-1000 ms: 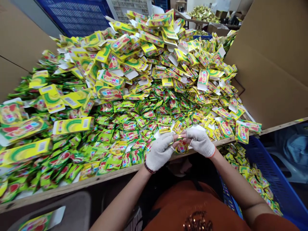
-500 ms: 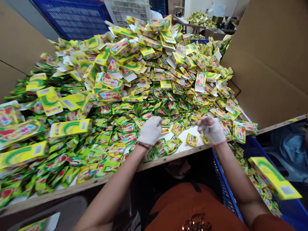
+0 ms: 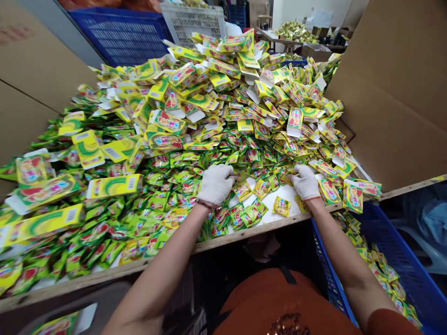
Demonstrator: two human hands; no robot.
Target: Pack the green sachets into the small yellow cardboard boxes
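A big heap of small green and yellow sachets covers the table. Behind it lie piles of flat yellow-green cartons. My left hand, in a white knit glove, rests on the sachets near the front edge with its fingers curled into them. In the same kind of glove, my right hand is closed on sachets at the edge of the heap. Between my hands is a small bare white patch of table with one loose sachet.
A wooden front edge bounds the table. Cardboard sheets stand at the right and left. A blue crate with filled boxes sits low at the right. A blue crate and a white crate stand behind.
My hands parted from in front of my body and reached forward into the sachets. A yellow carton that was falling over the right blue crate is no longer in the air.
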